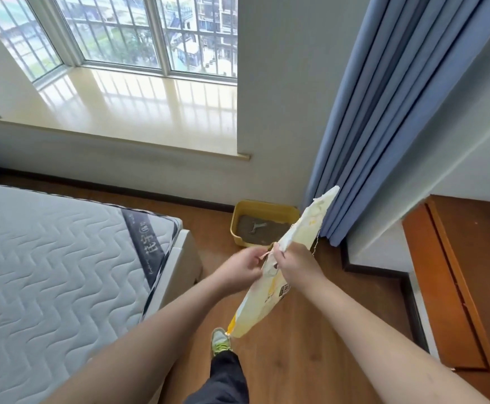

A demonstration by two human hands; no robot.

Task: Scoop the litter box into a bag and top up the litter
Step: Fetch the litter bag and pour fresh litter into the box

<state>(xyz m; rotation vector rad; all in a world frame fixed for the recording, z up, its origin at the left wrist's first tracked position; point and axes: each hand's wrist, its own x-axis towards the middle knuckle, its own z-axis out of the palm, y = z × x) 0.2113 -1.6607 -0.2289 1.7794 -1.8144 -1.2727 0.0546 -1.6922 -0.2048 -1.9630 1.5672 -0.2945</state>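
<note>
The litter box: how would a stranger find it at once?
Follow the blue curtain down to the wood floor. The litter box sits at its foot, left of the folds: a yellow tub of grey litter with a scoop lying inside.

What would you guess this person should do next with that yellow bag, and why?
Probably finish pulling the bag open. The right hand grips its edge while the left hand pinches a thin string at it, so it looks unopened. The yellow litter box, scoop lying in the litter, waits ahead on the floor.
</note>
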